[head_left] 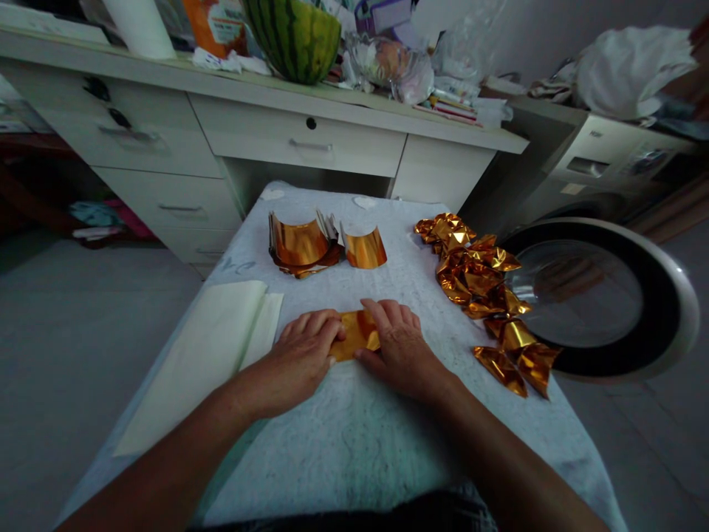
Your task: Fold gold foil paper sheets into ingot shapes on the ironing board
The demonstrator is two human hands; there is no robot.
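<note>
A small sheet of gold foil paper (353,336) lies on the cloth-covered table in front of me, held between both hands. My left hand (309,347) is closed on its left side, the fingers together and the thumb at the near edge. On the right side, my right hand (396,340) grips the sheet with the fingers over its far edge and the thumb at the near edge. Beyond the hands stand a stack of curled gold foil sheets (302,244) and a single curled foil sheet (365,249). Folded gold foil pieces (476,277) form a heap at the right.
Pale folded paper (202,355) lies along the left of the table (354,458). A washing machine's open round door (673,310) stands against the right side. Behind is a white counter (244,89) with drawers, carrying a cut watermelon (299,37) and several bags.
</note>
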